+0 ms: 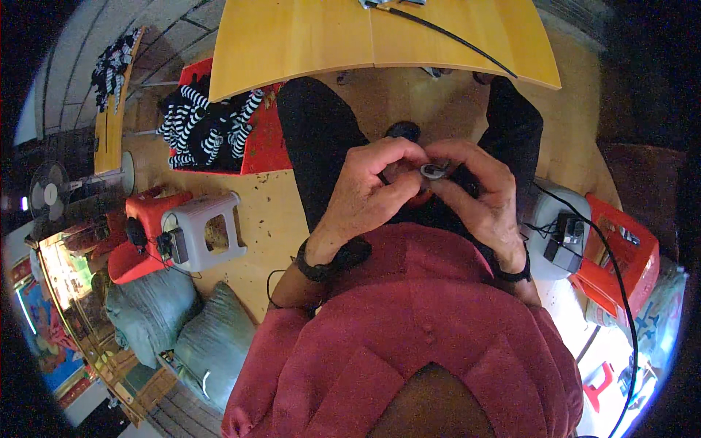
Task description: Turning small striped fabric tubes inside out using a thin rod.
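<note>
Both of my hands are raised over my lap, close together, fingertips meeting. Between them is a small pale grey, curved, shiny piece (433,171), too small to name. My left hand (372,186) pinches with thumb and forefinger at its left side. At its right side the thumb and forefinger of my right hand (478,186) are closed on it. Some dark material behind the fingertips cannot be made out. Each wrist wears a black band.
Ahead is a yellow wooden table (307,40) bearing a long thin black strip (453,36). Black-and-white striped fabric pieces (212,128) fill a red box (269,142) at left. Stools with small black devices stand on either side: grey (201,252) left, white (548,255) right, beside a black cable (617,274).
</note>
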`<act>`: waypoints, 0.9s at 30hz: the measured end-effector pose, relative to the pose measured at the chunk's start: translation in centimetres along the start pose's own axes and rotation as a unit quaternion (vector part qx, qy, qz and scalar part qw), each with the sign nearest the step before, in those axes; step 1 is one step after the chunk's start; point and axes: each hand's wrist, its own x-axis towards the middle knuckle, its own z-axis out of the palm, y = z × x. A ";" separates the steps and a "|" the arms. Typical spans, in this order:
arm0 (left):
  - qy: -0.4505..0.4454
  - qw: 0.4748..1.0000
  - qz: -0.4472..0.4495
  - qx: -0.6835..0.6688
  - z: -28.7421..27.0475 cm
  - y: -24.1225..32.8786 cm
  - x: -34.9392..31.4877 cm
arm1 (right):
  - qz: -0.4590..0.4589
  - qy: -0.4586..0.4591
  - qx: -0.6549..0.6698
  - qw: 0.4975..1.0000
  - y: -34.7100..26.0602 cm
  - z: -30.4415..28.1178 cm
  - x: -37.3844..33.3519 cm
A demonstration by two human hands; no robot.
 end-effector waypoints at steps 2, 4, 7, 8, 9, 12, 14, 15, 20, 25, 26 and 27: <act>-0.010 1.000 -0.012 0.010 0.3 0.0 0.1 | 0.051 -0.018 0.056 0.997 0.9 0.1 -0.7; 0.102 0.995 0.001 -0.020 1.2 -0.5 0.1 | 0.065 0.011 0.053 0.996 0.5 0.4 -1.0; 0.123 0.988 -0.049 -0.081 1.0 -1.2 -0.5 | 0.077 0.047 0.033 0.995 0.6 0.6 -1.2; 0.113 0.987 -0.069 -0.087 1.0 -0.8 -0.7 | 0.071 0.052 0.018 0.996 0.6 0.7 -1.3; 0.113 0.987 -0.070 -0.087 1.2 -0.6 -0.8 | 0.073 0.052 0.018 0.996 0.9 0.7 -1.3; 0.083 0.983 -0.096 -0.135 1.9 0.0 -0.7 | -0.027 0.077 -0.080 0.993 1.6 1.0 -1.3; 0.081 0.969 -0.154 -0.173 2.1 0.7 -0.5 | -0.060 0.072 -0.062 0.994 1.7 1.1 -1.3; 0.082 0.969 -0.155 -0.174 2.1 0.7 -0.5 | -0.059 0.071 -0.062 0.994 1.7 1.1 -1.4; 0.052 0.962 -0.202 -0.174 1.8 0.3 -0.4 | -0.047 0.067 -0.070 0.994 1.5 1.4 -1.7; 0.058 0.958 -0.196 -0.202 2.0 -0.1 -0.2 | -0.083 0.064 -0.081 0.991 2.2 1.6 -1.7; 0.055 0.956 -0.196 -0.211 1.9 -0.2 -0.2 | -0.086 0.064 -0.078 0.991 2.3 1.7 -1.8; 0.056 0.956 -0.196 -0.211 1.9 -0.3 -0.2 | -0.086 0.064 -0.077 0.991 2.5 1.7 -1.9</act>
